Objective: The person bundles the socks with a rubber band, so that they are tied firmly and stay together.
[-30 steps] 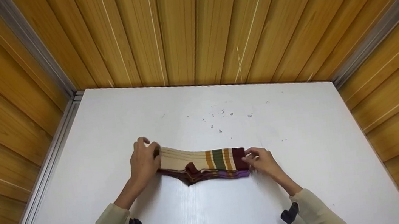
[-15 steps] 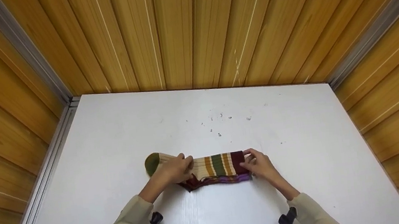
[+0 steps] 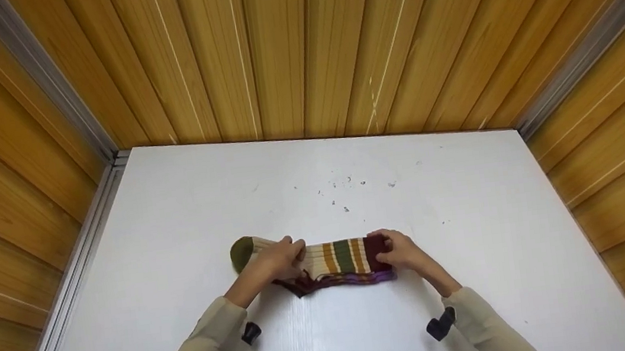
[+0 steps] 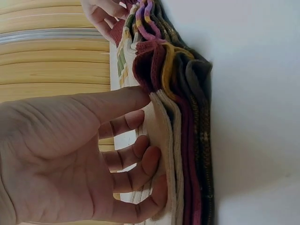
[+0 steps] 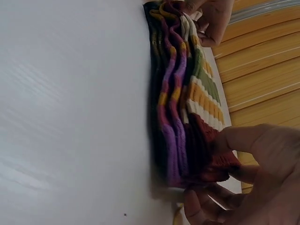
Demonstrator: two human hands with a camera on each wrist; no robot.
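Yellow-brown plank panels (image 3: 285, 53) fill the top and both sides of the head view, with grey metal rails (image 3: 46, 71) in their corners. The white table (image 3: 174, 216) bears small dark marks (image 3: 346, 209) near mid-frame. Below these lie stacked striped socks (image 3: 346, 256); the left hand (image 3: 272, 262) has bent fingers around their middle, the right hand's (image 3: 405, 252) are clamped on the maroon cuff (image 3: 373, 247).

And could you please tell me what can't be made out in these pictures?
Head view: part of the top sock, hidden by the left hand.
Head view: most of the lower socks, covered by the top sock.
Left wrist view: the green toe, cut off by the bottom edge.
Head view: specks on the table, too small to identify.
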